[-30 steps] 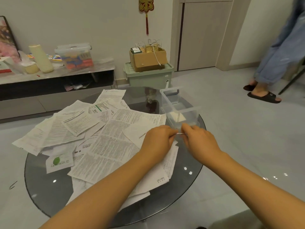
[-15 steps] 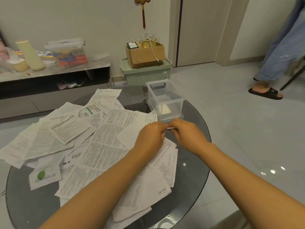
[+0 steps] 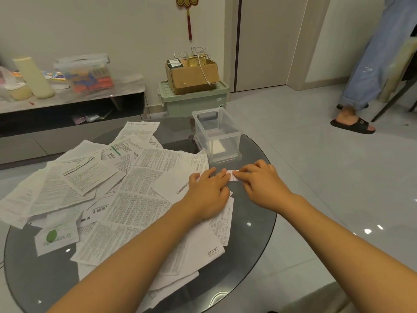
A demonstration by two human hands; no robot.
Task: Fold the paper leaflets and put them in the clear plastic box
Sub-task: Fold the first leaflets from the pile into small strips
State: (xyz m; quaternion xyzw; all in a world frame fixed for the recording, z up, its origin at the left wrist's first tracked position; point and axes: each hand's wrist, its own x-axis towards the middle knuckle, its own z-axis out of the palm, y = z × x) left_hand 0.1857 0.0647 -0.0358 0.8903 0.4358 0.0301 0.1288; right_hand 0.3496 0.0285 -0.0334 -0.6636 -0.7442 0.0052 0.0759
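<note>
round glass table (image 3: 252, 245) fills lower frame | unfolded leaflets (image 3: 140, 199) spread centre-left | clear plastic box (image 3: 217, 134) upper centre, open, one folded paper inside | left hand (image 3: 208, 192) and right hand (image 3: 262, 184), fingers straight, press small folded leaflet (image 3: 232, 175) flat, just below box

Only "Dr.vet" reads clearly, printed on a white leaflet (image 3: 203, 249) near the table's front edge.
</note>
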